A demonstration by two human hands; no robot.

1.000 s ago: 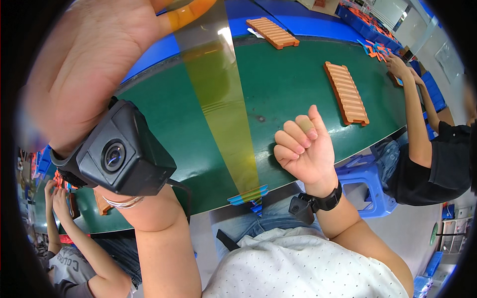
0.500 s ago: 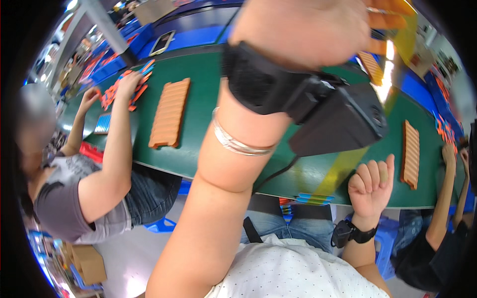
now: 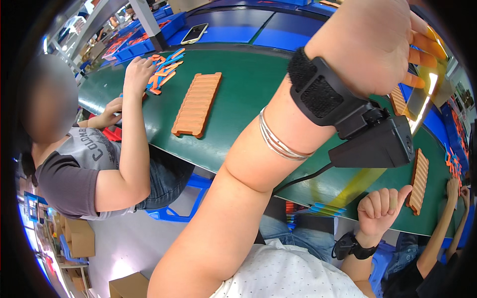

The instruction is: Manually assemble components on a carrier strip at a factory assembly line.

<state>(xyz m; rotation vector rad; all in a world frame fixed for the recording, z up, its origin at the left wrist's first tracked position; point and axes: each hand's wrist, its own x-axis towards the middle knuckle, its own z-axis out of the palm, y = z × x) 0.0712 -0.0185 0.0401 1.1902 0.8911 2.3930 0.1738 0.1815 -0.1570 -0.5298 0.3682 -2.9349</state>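
Note:
My left hand (image 3: 365, 47) is raised close in front of me at the upper right, fingers apart and stretched out. A clear yellow film (image 3: 428, 94) lies across its fingertips in the view; whether they touch it, I cannot tell. On that wrist sit a black strap (image 3: 323, 92) with a black box-shaped device (image 3: 370, 144) and thin silver bangles (image 3: 278, 141). My right hand (image 3: 380, 211) is closed in a loose fist with one digit pointing out, above the table's near edge. Nothing shows in it. Several blue sticks (image 3: 325, 208) lie left of it at the edge.
On the green table (image 3: 243, 89) rest ridged orange trays, one at left (image 3: 198, 104), another at right (image 3: 419, 181). A co-worker (image 3: 94, 169) at left has hands by blue and orange sticks (image 3: 164, 72). Another person's arms (image 3: 442, 218) are at right. A phone (image 3: 194, 33) lies behind.
The view has shifted, and my left hand appears farther right. My right hand stays in a fist. The left co-worker's hands have moved, one now lower, near the table edge.

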